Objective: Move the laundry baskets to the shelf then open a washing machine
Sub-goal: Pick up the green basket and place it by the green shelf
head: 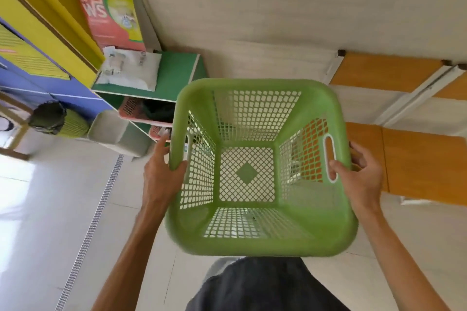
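Observation:
I carry an empty green plastic laundry basket [313, 113] with lattice walls, held level in front of my body above the floor. My left hand [161, 171] grips its left rim, thumb over the edge. My right hand [358, 174] grips the right rim beside the oval handle slot. Ahead and to the left stands a green shelf [177, 70]. Pink baskets [134, 108] lie in its compartments. No washing machine can be made out in the head view.
A white bag [131, 70] lies on the shelf top, with a red and green detergent pack [111, 7] behind it. A dark-topped bin [54, 118] and a grey container [108, 126] stand left of the shelf. Orange benches [417, 159] line the right. A floor drain [101, 209] runs along the left.

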{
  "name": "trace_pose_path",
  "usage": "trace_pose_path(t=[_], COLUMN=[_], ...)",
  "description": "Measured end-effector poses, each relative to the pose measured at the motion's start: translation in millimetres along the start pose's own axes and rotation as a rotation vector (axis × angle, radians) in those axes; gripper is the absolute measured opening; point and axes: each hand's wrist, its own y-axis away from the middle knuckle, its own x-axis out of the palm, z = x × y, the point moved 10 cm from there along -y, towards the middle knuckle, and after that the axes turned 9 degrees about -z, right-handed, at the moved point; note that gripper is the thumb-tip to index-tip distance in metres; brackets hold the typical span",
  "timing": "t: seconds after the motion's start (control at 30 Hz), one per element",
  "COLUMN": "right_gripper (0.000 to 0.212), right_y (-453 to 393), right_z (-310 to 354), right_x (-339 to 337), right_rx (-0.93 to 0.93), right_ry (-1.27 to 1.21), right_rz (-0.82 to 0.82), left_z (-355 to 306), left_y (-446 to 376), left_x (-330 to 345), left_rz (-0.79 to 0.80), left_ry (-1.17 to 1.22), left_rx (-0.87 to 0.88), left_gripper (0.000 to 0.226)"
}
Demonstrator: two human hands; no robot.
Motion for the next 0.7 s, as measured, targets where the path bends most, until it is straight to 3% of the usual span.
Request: trace_pose_path(t=[0.17, 0.37, 0.7], right_gripper=[0.063, 0.062, 0.059], right_y=[-13, -36, -110], right_z=[-24, -82, -216], right_x=[34, 87, 203], right_rx=[0.026, 0.077, -0.039], right_ry=[-0.007, 0.133, 0.437], right_rz=[-0.105, -0.219, -0.212], left_z=[31, 64, 157], left_y=[-56, -112, -191], left_x=[56, 144, 308], left_rz=[0.084, 0.124, 0.246], left_ry=[-0.043, -0.139, -0.202], left_rx=[-0.073, -0.038, -0.005], left_gripper=[0.080, 0.074, 0.073])
